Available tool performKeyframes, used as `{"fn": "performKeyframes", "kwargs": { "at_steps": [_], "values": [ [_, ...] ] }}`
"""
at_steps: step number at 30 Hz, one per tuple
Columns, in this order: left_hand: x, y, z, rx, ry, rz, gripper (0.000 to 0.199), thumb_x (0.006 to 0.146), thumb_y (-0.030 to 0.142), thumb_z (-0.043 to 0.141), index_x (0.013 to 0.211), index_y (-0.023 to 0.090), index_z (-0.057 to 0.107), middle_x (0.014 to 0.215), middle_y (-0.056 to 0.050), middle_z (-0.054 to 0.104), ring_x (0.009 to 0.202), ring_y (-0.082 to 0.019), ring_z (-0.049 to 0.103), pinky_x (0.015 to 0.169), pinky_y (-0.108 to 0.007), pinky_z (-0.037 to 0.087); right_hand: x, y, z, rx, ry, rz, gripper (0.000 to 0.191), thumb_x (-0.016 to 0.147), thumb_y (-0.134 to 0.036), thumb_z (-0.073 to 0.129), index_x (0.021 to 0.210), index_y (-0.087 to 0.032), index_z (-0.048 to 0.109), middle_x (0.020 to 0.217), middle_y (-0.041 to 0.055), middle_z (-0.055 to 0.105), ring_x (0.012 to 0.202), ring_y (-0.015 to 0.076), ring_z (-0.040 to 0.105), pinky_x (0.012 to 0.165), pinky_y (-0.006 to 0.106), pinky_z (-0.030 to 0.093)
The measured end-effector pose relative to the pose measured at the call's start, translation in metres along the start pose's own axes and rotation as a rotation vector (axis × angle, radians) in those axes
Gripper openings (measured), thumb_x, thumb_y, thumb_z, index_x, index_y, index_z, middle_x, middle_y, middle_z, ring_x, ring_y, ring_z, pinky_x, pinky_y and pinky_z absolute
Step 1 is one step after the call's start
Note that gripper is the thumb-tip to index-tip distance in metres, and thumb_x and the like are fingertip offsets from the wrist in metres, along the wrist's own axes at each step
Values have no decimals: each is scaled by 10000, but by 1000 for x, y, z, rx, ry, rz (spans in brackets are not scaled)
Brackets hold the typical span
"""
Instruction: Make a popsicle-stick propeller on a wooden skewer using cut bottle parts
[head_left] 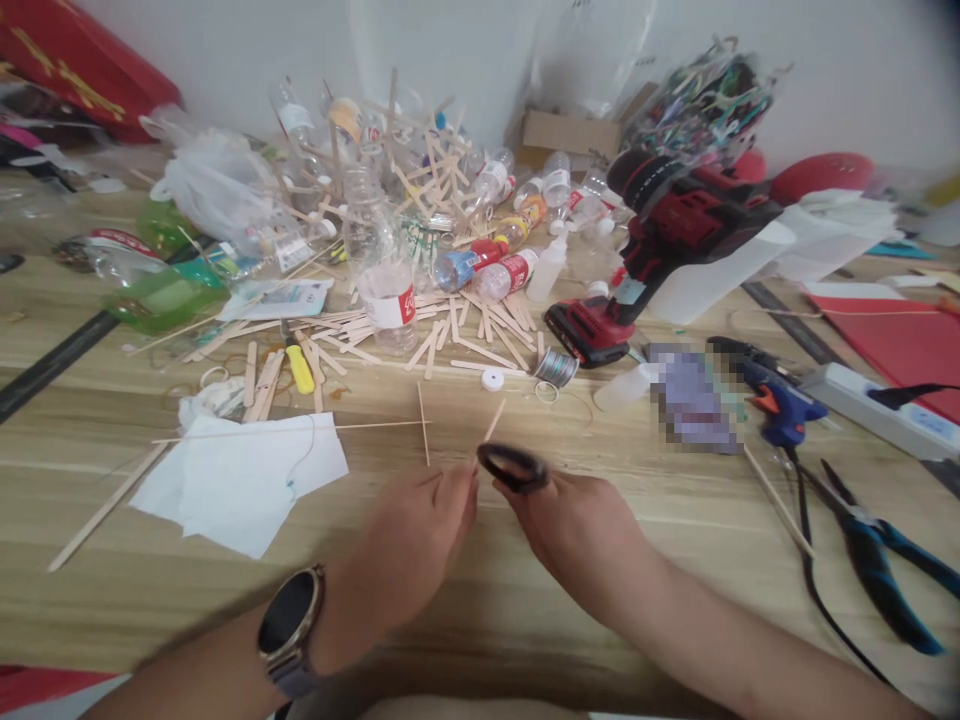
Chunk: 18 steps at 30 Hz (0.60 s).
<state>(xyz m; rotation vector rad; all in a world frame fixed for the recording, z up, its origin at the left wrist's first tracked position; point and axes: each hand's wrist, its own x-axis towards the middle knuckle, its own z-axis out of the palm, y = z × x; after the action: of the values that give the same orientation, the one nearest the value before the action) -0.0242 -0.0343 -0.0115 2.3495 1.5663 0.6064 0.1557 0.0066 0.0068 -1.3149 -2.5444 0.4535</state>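
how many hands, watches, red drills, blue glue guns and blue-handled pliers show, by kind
Bare left hand and right hand: 2
Black-faced round wristwatch: 1
Red-and-black drill: 1
Blue plastic glue gun: 1
Blue-handled metal pliers: 1
Total: 6

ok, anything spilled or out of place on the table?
No liquid spill visible. Untidy, though: flat wooden sticks scattered crisscross rather than stacked, with several plastic bottles on their sides just behind.

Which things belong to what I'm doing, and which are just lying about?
Likely in use:
- thin wooden stick, in the left hand
- black loop, blurred, in the right hand

Probably just lying about:
- drill
- pliers
- glue gun
- screwdriver
- spool
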Motion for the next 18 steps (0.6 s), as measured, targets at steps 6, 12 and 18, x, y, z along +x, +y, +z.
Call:
{"fn": "performKeyframes", "kwargs": {
  "at_steps": [6, 12, 18],
  "values": [
    [0, 1, -2, -89, -19, 0, 249, 946, 116, 337, 919, 180, 576, 774, -88, 683, 665, -225, 626, 608, -332, 457, 2, -2, -3, 89, -119, -17, 365, 1000, -217, 367, 727, -199, 608, 504, -22, 644, 427, 116, 607, 442, 198, 411],
    [-1, 0, 1, -59, 21, 18, 263, 937, 105, 331, 856, 179, 570, 729, -79, 666, 644, -225, 608, 596, -339, 467, 2, -3, -5, 25, -94, -15, 306, 955, -170, 371, 804, -159, 637, 660, 90, 705, 531, 200, 651, 447, 272, 386],
    [-2, -1, 4, 43, -6, 36, 271, 941, 100, 320, 949, 170, 582, 754, -83, 671, 653, -217, 610, 606, -334, 488, 0, -4, -2, 41, -116, 15, 322, 990, -202, 398, 759, -184, 622, 576, 9, 681, 475, 137, 636, 455, 214, 402]
  ]
}}
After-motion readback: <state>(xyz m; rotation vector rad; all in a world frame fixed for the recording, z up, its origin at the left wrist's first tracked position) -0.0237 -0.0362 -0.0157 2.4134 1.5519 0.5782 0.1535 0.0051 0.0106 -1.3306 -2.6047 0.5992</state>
